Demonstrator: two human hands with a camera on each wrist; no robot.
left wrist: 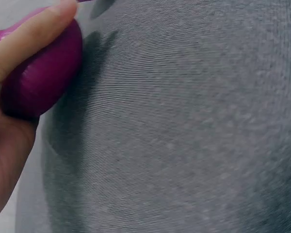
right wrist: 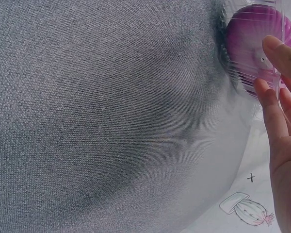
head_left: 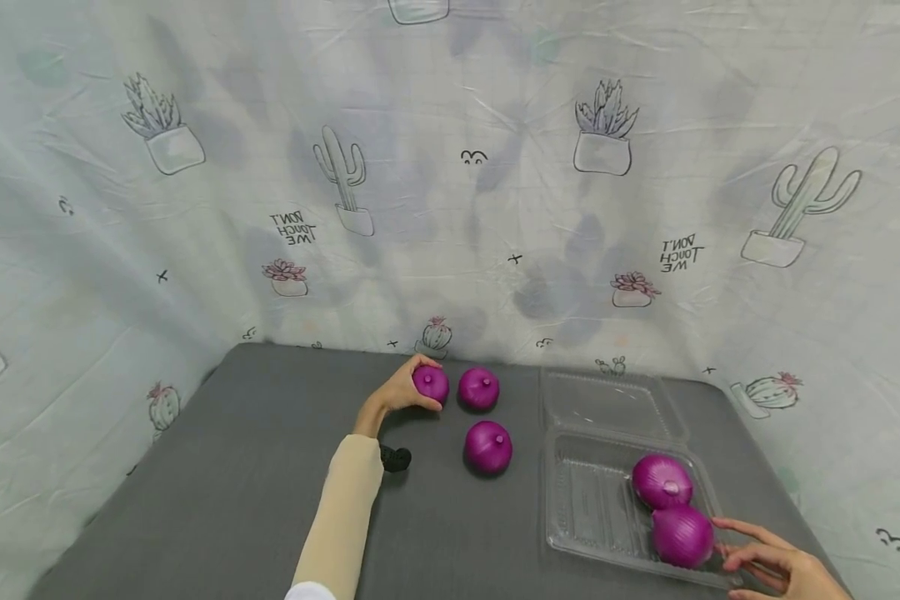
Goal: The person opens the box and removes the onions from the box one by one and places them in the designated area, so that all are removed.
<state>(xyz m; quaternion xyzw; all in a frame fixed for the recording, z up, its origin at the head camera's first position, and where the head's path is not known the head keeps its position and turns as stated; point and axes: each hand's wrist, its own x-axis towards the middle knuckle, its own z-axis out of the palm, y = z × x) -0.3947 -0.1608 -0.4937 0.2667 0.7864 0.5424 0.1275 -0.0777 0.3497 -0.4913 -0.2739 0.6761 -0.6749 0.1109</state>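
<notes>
In the head view, the left hand (head_left: 400, 391) grips an onion (head_left: 431, 383) round its sides, with the tray (head_left: 585, 500) well off to its right (the right hand (head_left: 791, 571) is nearer that). The left wrist view shows a digit across the onion; in the right wrist view, the right hand's fingers stand apart at the tray's edge, contact unclear.

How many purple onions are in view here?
5: one purple onion in the left hand, a second just right of it, a third nearer the camera, a fourth and fifth in the clear container.
</notes>
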